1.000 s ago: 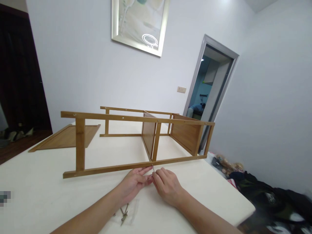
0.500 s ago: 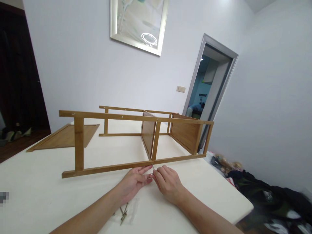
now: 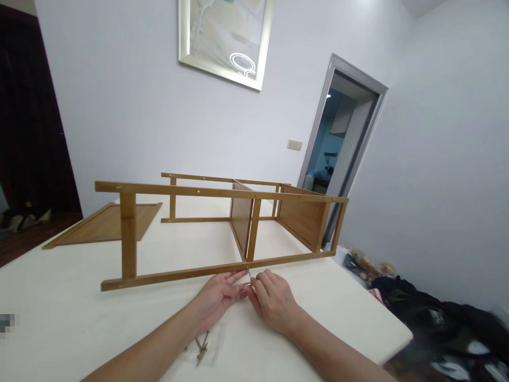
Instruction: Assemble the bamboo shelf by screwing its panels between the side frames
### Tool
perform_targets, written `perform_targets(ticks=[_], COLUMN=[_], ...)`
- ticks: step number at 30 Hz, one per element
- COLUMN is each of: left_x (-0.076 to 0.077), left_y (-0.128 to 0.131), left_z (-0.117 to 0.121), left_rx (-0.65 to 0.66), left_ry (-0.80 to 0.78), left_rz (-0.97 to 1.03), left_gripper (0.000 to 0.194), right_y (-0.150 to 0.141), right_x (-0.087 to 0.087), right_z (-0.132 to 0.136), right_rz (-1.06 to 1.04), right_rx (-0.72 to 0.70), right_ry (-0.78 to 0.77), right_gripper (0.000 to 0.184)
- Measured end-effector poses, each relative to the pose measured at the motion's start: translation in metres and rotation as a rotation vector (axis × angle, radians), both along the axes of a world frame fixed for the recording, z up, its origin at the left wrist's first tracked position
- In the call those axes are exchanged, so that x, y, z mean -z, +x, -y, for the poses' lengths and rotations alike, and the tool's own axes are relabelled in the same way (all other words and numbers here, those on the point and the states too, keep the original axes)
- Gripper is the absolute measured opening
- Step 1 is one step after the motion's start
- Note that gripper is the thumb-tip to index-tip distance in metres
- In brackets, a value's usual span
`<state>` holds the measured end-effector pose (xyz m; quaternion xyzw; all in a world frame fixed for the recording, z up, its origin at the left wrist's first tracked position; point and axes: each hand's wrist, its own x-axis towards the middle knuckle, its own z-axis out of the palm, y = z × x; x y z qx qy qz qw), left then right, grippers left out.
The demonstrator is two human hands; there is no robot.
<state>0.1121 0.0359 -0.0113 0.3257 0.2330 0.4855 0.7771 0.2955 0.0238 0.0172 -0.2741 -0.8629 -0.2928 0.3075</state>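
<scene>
Right hand (image 3: 274, 302) pinches a thin metal tool (image 3: 249, 275) against the wooden frame (image 3: 167, 277) on the counter (image 3: 338, 313); left hand (image 3: 214, 302) cups beside it, grip unclear, with screws (image 3: 202, 350) lying nearer than the frame.

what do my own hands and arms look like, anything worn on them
Both the left hand and the right hand are bare, with no gloves. No sleeves show along the visible forearms, and I see no rings, bracelets or watch.
</scene>
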Motion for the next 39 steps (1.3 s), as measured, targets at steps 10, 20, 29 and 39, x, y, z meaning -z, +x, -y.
perform_targets(ticks=[10, 20, 29, 39], left_x=[0.000, 0.001, 0.001, 0.000], left_y=[-0.001, -0.001, -0.001, -0.001], left_z=[-0.001, -0.002, -0.002, -0.001], left_rx=[0.007, -0.015, 0.017, 0.021], left_ry=[0.007, -0.012, 0.023, 0.013], left_rz=[-0.009, -0.008, -0.004, -0.022], left_gripper=[0.035, 0.038, 0.039, 0.034], right_y=[-0.001, -0.003, -0.002, 0.004], right_x=[0.003, 0.009, 0.009, 0.006], right_z=[-0.003, -0.006, -0.007, -0.007], right_rz=[-0.069, -0.121, -0.151, -0.020], right_rx=[0.003, 0.008, -0.003, -0.092], right_ry=[0.007, -0.020, -0.068, -0.198], right_gripper=[0.014, 0.017, 0.013, 0.015])
